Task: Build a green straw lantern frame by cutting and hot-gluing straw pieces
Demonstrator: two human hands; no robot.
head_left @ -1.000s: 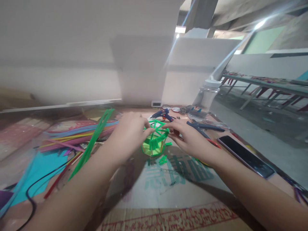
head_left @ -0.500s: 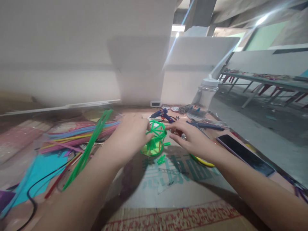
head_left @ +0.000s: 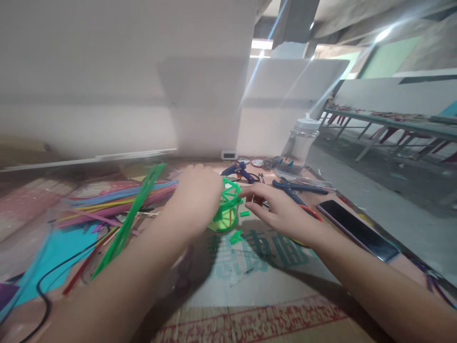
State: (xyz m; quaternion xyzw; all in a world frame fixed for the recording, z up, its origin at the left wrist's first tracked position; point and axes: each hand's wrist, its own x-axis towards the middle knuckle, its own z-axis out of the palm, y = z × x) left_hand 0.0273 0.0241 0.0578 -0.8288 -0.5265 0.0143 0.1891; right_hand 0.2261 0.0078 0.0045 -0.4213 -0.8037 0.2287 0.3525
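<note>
Sitting between left hand point(head_left: 200, 197), fingers hidden, unclear, and right hand point(head_left: 274, 207), fingers apart, is a green frame point(head_left: 231, 204)

Light streaks in from the upper right, shadows fall across the counter point(head_left: 200, 295) and pale wall point(head_left: 89, 57), and edges look stretched.

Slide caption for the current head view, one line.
Left hand and right hand at a green wheel-like frame, with a glue gun behind and a phone to the right.
</note>
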